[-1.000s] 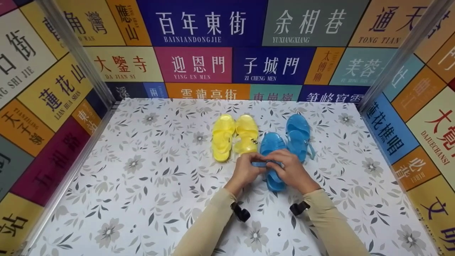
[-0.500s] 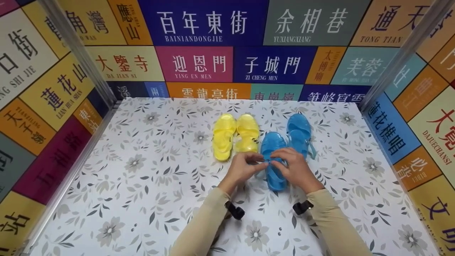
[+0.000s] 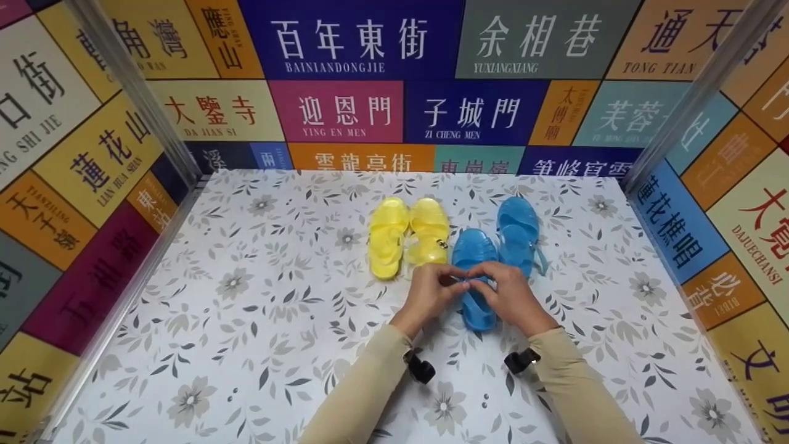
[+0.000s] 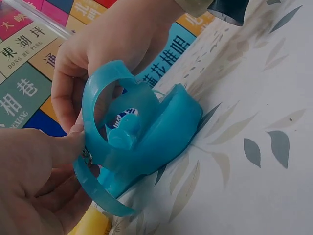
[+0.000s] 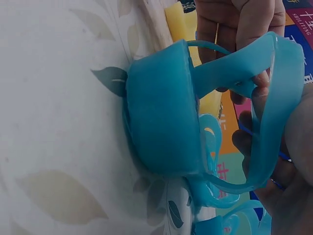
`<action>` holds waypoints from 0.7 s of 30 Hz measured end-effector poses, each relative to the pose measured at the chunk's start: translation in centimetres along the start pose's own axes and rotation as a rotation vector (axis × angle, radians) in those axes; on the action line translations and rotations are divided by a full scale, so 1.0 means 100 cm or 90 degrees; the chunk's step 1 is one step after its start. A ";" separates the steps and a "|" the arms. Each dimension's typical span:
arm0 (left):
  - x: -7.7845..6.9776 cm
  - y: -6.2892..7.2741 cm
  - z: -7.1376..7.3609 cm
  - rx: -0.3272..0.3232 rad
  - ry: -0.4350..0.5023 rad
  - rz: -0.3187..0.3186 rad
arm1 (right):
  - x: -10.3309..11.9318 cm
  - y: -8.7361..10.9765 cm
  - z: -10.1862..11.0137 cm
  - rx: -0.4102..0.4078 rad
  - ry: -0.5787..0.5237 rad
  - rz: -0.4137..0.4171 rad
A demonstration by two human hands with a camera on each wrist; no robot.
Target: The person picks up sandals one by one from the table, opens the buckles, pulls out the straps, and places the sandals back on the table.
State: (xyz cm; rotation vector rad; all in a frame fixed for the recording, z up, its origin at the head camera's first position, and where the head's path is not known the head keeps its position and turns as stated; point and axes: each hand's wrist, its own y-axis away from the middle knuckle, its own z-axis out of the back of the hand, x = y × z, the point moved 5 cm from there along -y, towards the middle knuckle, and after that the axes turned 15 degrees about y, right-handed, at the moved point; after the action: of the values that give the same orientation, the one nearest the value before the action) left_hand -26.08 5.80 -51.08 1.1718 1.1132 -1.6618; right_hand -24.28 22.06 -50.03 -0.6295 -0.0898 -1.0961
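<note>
The front blue sandal (image 3: 474, 246) lies on the patterned surface, toe pointing away. Over its ankle opening, both hands meet at the raised strap. My left hand (image 3: 429, 293) pinches the strap beside a small metal buckle (image 4: 87, 156), and the strap's free end (image 4: 105, 196) hangs below those fingers. From the other side, my right hand (image 3: 510, 296) holds the strap loop (image 5: 279, 93) between thumb and fingers. The sandal's heel (image 5: 159, 115) faces the right wrist camera. In the head view the fingers hide the buckle.
A second blue sandal (image 3: 518, 222) lies just beyond on the right, its strap sticking out sideways. Two yellow sandals, a left one (image 3: 387, 240) and a right one (image 3: 428, 219), stand side by side to the left. Sign-printed panels (image 3: 336, 111) wall three sides.
The left hand draws back slightly from the right, its thumb and fingers more spread, then comes in again so the fingertips meet at the strap. The sandals stay in place.
</note>
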 end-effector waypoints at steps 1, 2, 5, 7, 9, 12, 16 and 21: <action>-0.001 0.000 -0.001 0.002 -0.009 -0.009 | 0.000 0.000 0.001 -0.005 0.000 0.000; -0.001 -0.001 -0.001 0.005 -0.018 -0.017 | 0.000 0.000 0.001 -0.011 -0.001 0.003; -0.003 -0.001 -0.003 0.015 -0.045 -0.047 | -0.001 0.000 0.002 -0.026 -0.002 0.018; -0.004 -0.002 -0.004 0.023 -0.054 -0.061 | -0.002 0.001 0.002 -0.036 -0.002 0.026; -0.005 -0.002 -0.005 0.029 -0.062 -0.067 | -0.002 0.001 0.002 -0.044 -0.003 0.033; -0.005 -0.003 -0.005 0.033 -0.064 -0.070 | -0.003 0.002 0.001 -0.051 -0.003 0.039; -0.005 -0.003 -0.004 0.032 -0.067 -0.081 | -0.003 0.001 0.002 -0.053 -0.008 0.043; -0.003 -0.001 -0.003 0.033 -0.068 -0.091 | -0.006 0.003 0.004 -0.049 -0.009 0.018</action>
State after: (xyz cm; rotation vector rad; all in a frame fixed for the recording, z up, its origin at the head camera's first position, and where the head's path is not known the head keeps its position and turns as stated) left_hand -26.02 6.18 -50.79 1.0427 1.1133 -1.8505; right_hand -24.26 22.80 -50.07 -0.7064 -0.0511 -1.0721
